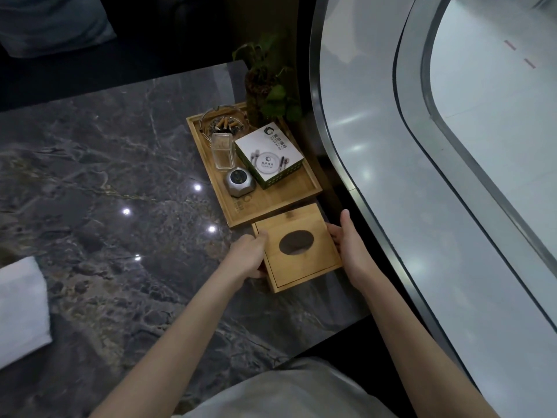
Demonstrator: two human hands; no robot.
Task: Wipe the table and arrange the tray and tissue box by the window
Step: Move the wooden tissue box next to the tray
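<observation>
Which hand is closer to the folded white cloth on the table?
Left. The left hand grips the tissue box on the side facing the white cloth; the right hand holds the far, window side.

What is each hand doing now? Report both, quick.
Left hand: closed on the left side of the tissue box.
Right hand: flat against the box's right side, holding it.
</observation>
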